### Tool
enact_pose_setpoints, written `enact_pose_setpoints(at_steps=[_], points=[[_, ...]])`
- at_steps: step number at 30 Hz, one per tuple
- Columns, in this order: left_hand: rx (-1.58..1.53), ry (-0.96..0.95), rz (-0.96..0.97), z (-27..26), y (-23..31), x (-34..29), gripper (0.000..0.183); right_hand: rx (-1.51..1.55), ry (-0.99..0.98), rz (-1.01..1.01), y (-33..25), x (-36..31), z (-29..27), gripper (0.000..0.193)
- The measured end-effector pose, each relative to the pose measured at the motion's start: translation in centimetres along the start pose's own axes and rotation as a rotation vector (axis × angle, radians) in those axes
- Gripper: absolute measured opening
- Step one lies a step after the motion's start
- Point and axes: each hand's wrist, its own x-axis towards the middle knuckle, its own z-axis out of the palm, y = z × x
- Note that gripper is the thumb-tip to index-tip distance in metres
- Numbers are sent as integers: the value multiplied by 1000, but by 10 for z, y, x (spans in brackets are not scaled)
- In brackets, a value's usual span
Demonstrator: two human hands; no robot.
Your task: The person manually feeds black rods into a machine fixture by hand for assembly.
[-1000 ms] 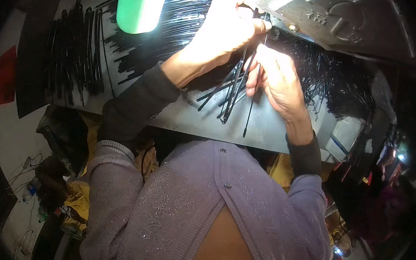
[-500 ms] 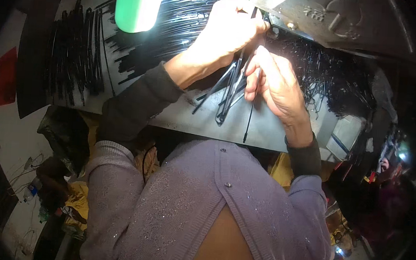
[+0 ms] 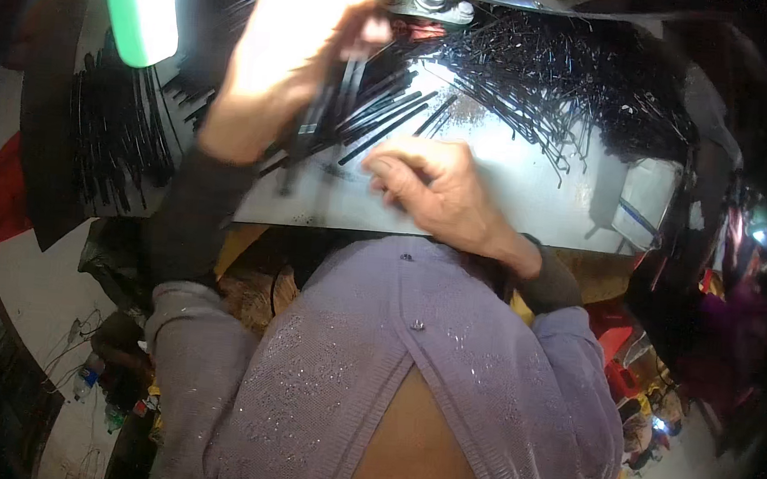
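black strips (image 3: 349, 79) | left hand (image 3: 300, 39) gripping them | right hand (image 3: 442, 188) fingers bent, grip unclear | hands now farther apart

Black rods (image 3: 550, 72) heaped on a worktable (image 3: 539, 202) near a metal fixture (image 3: 432, 0) suggest a workshop.

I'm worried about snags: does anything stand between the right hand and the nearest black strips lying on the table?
Nothing visible does. The nearest black strips lie on the table just beyond the right hand; the left hand is off to their left.
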Motion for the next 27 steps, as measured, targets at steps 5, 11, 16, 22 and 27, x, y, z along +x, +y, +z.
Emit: enact_pose_setpoints(at_steps=[5, 11, 16, 22, 27], points=[[1705, 470, 264, -120, 92, -74, 31, -714, 284, -206, 4, -7, -59, 15], [1327, 189, 140, 26, 37, -83, 23, -1235, 278, -330, 6, 7, -86, 12], [1404, 1, 383, 86, -38, -93, 26, -1219, 263, -392, 11, 16, -82, 9], [1585, 83, 555, 67, -52, -91, 21, -1169, 302, -402, 15, 10, -85, 9], [1607, 88, 500, 64, -51, -91, 16, -1022, 331, -412, 11, 13, -79, 6]])
